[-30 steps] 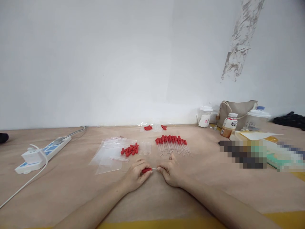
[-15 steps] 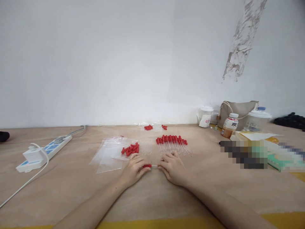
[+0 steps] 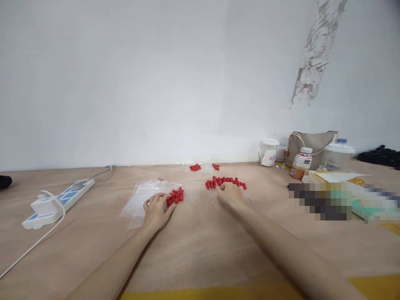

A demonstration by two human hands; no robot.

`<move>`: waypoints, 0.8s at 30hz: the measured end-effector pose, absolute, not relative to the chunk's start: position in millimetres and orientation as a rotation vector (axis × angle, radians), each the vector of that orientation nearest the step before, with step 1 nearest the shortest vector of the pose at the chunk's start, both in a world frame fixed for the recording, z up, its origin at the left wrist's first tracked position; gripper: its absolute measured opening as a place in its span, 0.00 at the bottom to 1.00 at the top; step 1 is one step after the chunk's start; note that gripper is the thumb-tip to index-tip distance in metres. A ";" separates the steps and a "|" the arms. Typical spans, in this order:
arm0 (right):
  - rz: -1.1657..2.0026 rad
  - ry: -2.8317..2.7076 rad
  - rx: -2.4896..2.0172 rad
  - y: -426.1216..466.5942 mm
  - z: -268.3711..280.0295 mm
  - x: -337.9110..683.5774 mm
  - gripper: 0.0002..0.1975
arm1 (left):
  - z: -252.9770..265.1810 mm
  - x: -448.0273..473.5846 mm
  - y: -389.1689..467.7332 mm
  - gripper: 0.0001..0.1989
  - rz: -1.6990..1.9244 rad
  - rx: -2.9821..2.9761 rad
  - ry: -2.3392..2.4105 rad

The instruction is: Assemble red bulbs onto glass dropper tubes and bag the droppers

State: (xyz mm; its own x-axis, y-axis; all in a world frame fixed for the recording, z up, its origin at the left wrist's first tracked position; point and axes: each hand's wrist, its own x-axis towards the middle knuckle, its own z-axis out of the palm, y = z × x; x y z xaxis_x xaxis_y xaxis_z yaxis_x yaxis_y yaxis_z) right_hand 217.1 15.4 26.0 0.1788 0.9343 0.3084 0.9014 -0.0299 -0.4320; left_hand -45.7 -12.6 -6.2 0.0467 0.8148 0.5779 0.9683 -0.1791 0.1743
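My left hand (image 3: pixel 158 210) rests at the left side of a pile of red rubber dropper bulbs (image 3: pixel 176 196), its fingers apart and touching the pile's edge. No bulb shows clearly in its grip. My right hand (image 3: pixel 230 194) is closed over the left part of a row of droppers (image 3: pixel 243 187), thin clear tubes with red bulbs at the far end. It appears to pinch one dropper, though the fingers cover most of it. Between the hands lies a row of bare clear tubes (image 3: pixel 191 194).
Clear plastic bags (image 3: pixel 137 204) lie under and beyond my left hand. More red bulbs (image 3: pixel 195 167) sit by the wall. A power strip (image 3: pixel 62 200) with a white cable is at left. At right stand a lidded cup (image 3: pixel 269 153), a bottle (image 3: pixel 301 165) and a grey bag (image 3: pixel 312 143).
My hands have parted from the dropper they held between them. The left moved left to the bulb pile; the right moved forward over the dropper row.
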 end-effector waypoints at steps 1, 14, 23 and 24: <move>0.064 -1.714 -1.961 20.9 24.8 212.4 0.14 | -6.8 -45.8 -12.2 0.14 -0.833 -2.067 -1.835; -0.109 -1.804 -2.024 28.9 9.7 200.3 0.20 | -3.8 -48.3 -5.7 0.07 -0.905 -2.166 -1.857; -0.013 -1.907 -1.966 28.5 14.3 162.0 0.15 | -4.2 -52.4 -4.2 0.05 -1.000 -2.218 -1.810; 0.006 -1.910 -1.984 30.5 14.6 157.6 0.15 | -2.1 -54.0 -5.9 0.05 -1.016 -2.212 -1.800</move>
State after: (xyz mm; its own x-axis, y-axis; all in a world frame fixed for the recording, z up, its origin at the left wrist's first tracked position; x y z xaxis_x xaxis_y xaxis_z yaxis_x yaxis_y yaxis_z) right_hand 157.6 30.5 14.6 0.0739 0.9629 0.2594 0.9614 0.0003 -0.2751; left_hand -54.0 -5.9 -2.1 0.0707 0.8279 0.5564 0.9042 -0.2888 0.3147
